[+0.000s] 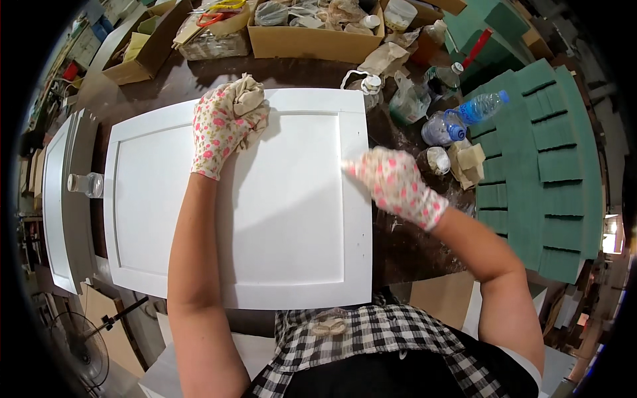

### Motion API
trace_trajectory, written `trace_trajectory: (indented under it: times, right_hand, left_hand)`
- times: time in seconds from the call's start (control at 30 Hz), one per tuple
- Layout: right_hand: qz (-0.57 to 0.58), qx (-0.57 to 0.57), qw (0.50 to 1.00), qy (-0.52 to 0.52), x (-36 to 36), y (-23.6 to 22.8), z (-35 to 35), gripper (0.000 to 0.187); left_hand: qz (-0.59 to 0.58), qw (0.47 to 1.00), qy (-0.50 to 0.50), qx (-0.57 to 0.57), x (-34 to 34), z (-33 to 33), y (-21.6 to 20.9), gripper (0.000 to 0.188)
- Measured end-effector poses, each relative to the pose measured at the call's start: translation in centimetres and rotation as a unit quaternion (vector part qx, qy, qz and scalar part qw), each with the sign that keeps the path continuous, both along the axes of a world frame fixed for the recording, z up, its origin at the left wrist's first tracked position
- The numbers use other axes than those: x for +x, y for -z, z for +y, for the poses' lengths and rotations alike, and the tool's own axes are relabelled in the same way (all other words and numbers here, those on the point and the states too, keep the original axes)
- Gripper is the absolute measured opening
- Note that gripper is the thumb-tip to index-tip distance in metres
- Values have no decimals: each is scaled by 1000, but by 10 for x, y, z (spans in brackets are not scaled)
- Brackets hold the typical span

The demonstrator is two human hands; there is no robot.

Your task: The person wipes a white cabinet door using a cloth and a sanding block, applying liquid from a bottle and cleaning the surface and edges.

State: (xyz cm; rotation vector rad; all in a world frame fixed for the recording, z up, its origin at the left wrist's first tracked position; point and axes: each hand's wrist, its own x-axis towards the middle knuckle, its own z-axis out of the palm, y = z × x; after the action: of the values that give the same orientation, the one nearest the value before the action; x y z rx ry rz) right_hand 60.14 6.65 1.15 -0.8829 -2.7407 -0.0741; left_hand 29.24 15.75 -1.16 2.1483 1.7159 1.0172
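While the left hand [217, 129] clutches a cloth [247, 96], the right hand [395, 182] blurs, grip unclear; one bottle [479, 110] is blue-labelled.

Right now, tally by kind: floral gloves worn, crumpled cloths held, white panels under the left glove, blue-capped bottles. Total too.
Floral gloves: 2
Crumpled beige cloth: 1
White framed panel: 1
Blue-capped clear bottles: 2
Total: 6

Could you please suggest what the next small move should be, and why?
Perhaps slide the right hand along the panel's right inner edge: its blurred fingertips are at that edge, while the left hand holds a cloth.
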Motion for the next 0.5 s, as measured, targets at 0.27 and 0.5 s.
trace_trajectory:
  times: [0.27, 0.5]
  right_hand:
    - [-7, 9, 1000, 29, 6, -3, -2, 34]
    - [40, -127, 988, -75, -8, -1, -69, 24]
  left_hand:
    - [61, 998, -14, 22, -3, 4, 9, 50]
    - [46, 998, -37, 18, -5, 0, 10, 52]
